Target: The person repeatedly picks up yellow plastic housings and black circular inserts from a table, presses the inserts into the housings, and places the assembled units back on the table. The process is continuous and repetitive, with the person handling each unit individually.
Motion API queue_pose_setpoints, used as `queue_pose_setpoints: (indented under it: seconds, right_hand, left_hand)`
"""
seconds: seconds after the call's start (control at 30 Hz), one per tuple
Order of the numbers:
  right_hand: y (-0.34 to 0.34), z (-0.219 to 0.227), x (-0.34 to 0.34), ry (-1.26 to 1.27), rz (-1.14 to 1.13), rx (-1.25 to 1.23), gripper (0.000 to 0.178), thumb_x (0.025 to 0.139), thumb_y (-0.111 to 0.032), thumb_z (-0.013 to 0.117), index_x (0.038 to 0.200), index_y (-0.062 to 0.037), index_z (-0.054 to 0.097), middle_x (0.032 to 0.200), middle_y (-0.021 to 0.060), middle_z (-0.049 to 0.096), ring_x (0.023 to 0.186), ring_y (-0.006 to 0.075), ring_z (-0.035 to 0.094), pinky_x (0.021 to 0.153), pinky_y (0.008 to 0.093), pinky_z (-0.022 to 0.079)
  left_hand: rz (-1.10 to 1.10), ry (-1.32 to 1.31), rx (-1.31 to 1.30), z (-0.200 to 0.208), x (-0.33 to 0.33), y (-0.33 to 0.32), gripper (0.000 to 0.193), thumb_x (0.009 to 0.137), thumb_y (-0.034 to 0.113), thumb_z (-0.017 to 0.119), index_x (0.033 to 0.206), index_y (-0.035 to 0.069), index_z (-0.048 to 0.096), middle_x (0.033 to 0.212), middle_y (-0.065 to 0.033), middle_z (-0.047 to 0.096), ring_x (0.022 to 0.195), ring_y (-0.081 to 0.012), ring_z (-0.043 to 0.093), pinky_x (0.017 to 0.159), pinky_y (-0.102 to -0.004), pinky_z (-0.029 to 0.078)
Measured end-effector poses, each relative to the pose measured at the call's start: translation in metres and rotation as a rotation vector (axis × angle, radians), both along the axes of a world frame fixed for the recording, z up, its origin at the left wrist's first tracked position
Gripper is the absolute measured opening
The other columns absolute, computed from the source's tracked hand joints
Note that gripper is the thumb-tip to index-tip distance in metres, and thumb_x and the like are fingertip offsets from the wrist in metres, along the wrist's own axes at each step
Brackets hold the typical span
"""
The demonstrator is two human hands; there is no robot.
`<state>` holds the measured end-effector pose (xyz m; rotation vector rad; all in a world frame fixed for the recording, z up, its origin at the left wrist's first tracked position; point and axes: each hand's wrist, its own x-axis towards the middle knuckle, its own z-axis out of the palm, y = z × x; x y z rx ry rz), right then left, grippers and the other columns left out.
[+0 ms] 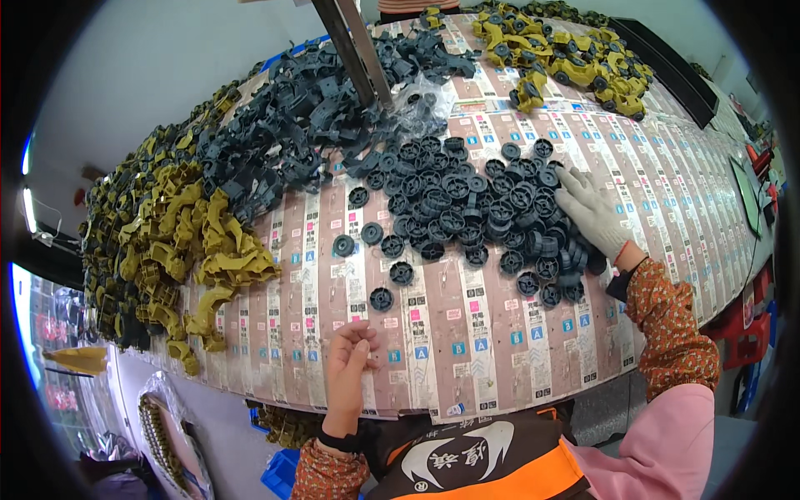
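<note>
A heap of dark toy wheels (450, 200) covers the middle of the table, with a few single wheels lying loose at its near left side. My right hand (587, 208), in a pale knitted glove, lies on the right edge of this heap, its fingers stretched out over the wheels. No wheel shows in its grasp. Bare and close to the near edge of the table, my left hand (351, 362) hovers over the covering with loosely curled, parted fingers. Nothing shows in it.
Olive-yellow toy vehicle bodies (179, 233) pile up on the left. Dark plastic parts (292, 117) lie behind them, near an upright metal post (354, 50). Assembled toy vehicles (575, 62) are at the far right beside a black tray (667, 71). A red stool (746, 337) stands at right.
</note>
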<state>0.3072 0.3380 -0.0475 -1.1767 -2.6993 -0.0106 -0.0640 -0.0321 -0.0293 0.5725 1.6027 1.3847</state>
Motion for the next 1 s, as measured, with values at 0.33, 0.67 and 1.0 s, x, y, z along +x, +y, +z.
queue_pose_setpoints:
  seconds: [0.33,0.67,1.0]
  right_hand:
    - [-0.051,-0.001,-0.115,0.360,-0.083,-0.173,0.054,0.105,-0.040,0.052,0.146,-0.0048,0.051,0.156,0.0264,0.043,0.150,0.0450,0.035,0.122,0.0651,0.023]
    - [-0.093,0.084,-0.119,0.326,0.134,-0.536,0.059,0.104,-0.031,0.056,0.154,-0.0002,0.049,0.163,0.0246,0.045,0.155,0.0340,0.037,0.127,0.0397,0.027]
    - [-0.153,0.130,-0.081,0.427,0.150,-0.337,0.046,0.095,-0.012,0.067,0.139,-0.0019,0.062,0.153,0.0212,0.056,0.148,0.0344,0.048,0.121,0.0401,0.036]
  left_hand:
    - [0.094,0.146,0.146,0.001,-0.038,-0.019,0.026,0.106,0.015,0.058,0.131,0.008,0.062,0.116,-0.0001,0.066,0.104,-0.0095,0.061,0.082,-0.0267,0.054]
    - [0.555,0.710,0.000,0.008,-0.186,-0.081,0.020,0.101,0.012,0.065,0.120,0.006,0.069,0.104,-0.0005,0.067,0.091,-0.0101,0.060,0.079,-0.0262,0.050]
    - [0.011,2.044,-0.127,0.008,-0.261,0.053,0.059,0.084,0.009,0.067,0.142,0.019,0.060,0.132,-0.0086,0.064,0.127,-0.0370,0.055,0.107,-0.0658,0.036]
